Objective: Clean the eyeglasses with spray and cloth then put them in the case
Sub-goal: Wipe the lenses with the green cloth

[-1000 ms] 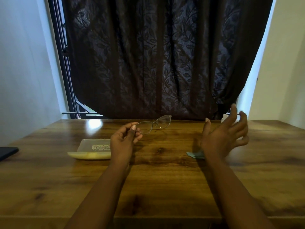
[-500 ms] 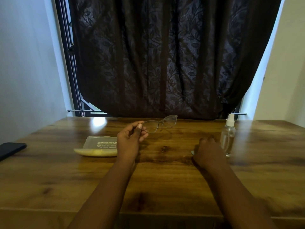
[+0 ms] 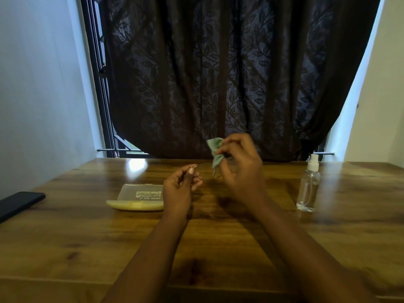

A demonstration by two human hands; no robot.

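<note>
Head view — my left hand (image 3: 179,189) pinches the eyeglasses (image 3: 206,170) by one end of the thin frame, thumb and fingertips curled round it, lifted just above the worktop (image 3: 87,237) near centre. Only part of the frame shows; the rest is hidden behind my right hand (image 3: 240,171) and the cloth (image 3: 215,153). My right hand grips that small green cloth, fingers curled on it, bunched and touching the eyeglasses at the far lens — at about 1 o'clock from my left hand. The case (image 3: 138,196) lies on the worktop at 9 o'clock from my left hand, just beside it, clear lid with print on top, pale yellow base; I cannot tell if it is latched. The spray bottle (image 3: 308,186) stands upright at 3 o'clock from my right hand, well apart, clear body, white nozzle. A dark phone (image 3: 19,203) sits at the left edge. A dark leaf-pattern curtain (image 3: 229,73) hangs behind the worktop at 12 o'clock.
</note>
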